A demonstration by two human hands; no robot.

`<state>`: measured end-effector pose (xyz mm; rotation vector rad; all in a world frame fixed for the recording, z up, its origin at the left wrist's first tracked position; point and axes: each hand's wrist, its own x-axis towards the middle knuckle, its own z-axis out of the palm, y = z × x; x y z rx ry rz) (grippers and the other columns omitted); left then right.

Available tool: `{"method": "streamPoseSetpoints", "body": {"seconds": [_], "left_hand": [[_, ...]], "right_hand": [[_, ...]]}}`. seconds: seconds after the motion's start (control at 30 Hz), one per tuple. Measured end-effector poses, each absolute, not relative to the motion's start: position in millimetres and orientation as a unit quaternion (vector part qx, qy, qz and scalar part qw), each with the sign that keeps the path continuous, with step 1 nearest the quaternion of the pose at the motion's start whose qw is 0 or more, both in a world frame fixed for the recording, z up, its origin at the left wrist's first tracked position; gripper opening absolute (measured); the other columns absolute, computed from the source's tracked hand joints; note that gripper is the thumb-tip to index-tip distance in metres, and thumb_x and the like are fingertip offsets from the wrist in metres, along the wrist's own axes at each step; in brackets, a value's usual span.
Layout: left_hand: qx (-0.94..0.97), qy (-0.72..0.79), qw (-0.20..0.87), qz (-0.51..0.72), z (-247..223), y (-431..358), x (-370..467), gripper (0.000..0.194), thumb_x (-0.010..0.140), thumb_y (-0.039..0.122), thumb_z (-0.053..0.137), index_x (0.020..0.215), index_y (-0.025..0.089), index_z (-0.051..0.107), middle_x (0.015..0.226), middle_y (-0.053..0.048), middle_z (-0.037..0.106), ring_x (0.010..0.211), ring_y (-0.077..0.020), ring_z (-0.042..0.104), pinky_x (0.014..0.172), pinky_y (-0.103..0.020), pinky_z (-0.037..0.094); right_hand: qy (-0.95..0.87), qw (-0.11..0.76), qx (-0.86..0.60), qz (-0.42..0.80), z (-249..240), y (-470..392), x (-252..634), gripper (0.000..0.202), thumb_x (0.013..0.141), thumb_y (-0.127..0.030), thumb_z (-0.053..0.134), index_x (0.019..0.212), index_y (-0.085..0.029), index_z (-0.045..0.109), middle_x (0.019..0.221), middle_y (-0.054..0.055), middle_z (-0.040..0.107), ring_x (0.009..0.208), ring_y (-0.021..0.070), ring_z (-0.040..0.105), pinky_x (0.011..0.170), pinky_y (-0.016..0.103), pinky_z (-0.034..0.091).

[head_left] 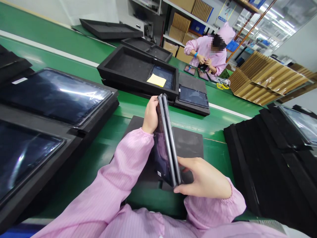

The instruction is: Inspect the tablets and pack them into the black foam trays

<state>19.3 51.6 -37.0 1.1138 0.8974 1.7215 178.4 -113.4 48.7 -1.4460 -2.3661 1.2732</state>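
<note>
Two dark tablets with grey edges (168, 142) stand on edge, side by side, above a black foam tray (189, 140) on the green bench. My left hand (150, 115) is closed round their far upper end. At the near lower end my right hand (201, 178) grips them, thumb at the bottom edge and fingers on the right face. A small white label shows low on the left tablet's screen. Beyond them sits a deep black tray (116, 71) with a yellow note (156, 80) over a tablet, and beside it another tablet (193, 96) lies in a shallow tray.
Large tablets (61, 96) in black trays fill the left side. Stacked black trays (262, 165) rise at the right, one tablet (300, 122) on top. Across the bench, a person in pink (208, 49) handles small devices near cardboard dividers (267, 77).
</note>
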Motion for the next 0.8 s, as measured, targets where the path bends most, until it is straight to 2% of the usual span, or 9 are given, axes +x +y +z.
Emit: {"method": "streamPoseSetpoints", "body": {"seconds": [0.37, 0.67, 0.8], "left_hand": [[0.437, 0.361, 0.451, 0.689, -34.1, 48.2, 17.5, 0.035, 0.093, 0.05, 0.052, 0.072, 0.023, 0.058, 0.076, -0.002, 0.056, 0.084, -0.0194, 0.057, 0.081, -0.028, 0.046], [0.46, 0.359, 0.428, 0.69, -31.8, 46.2, 18.3, 0.027, 0.094, 0.031, 0.044, 0.073, 0.022, 0.058, 0.076, -0.001, 0.058, 0.083, -0.0186, 0.057, 0.078, -0.028, 0.044], [0.456, 0.362, 0.426, 0.693, -31.3, 45.1, 19.6, 0.027, 0.094, 0.028, 0.042, 0.073, 0.022, 0.059, 0.075, -0.001, 0.058, 0.079, -0.0183, 0.056, 0.075, -0.028, 0.043]], "right_hand": [[-0.777, 0.051, -0.467, 0.42, 49.6, -114.8, 179.5, 0.04, 0.074, -0.022, 0.082, 0.111, -0.02, 0.066, 0.096, 0.003, 0.075, 0.082, 0.0221, 0.071, 0.076, 0.03, 0.053], [-0.784, 0.07, -0.444, 0.428, 46.5, -114.4, 184.0, 0.036, 0.079, -0.036, 0.08, 0.106, -0.017, 0.066, 0.089, 0.004, 0.072, 0.076, 0.0198, 0.067, 0.073, 0.029, 0.051], [-0.782, 0.069, -0.446, 0.43, 46.2, -114.3, 186.2, 0.035, 0.084, -0.042, 0.075, 0.106, -0.017, 0.066, 0.09, 0.004, 0.072, 0.076, 0.0195, 0.067, 0.073, 0.029, 0.051]]}}
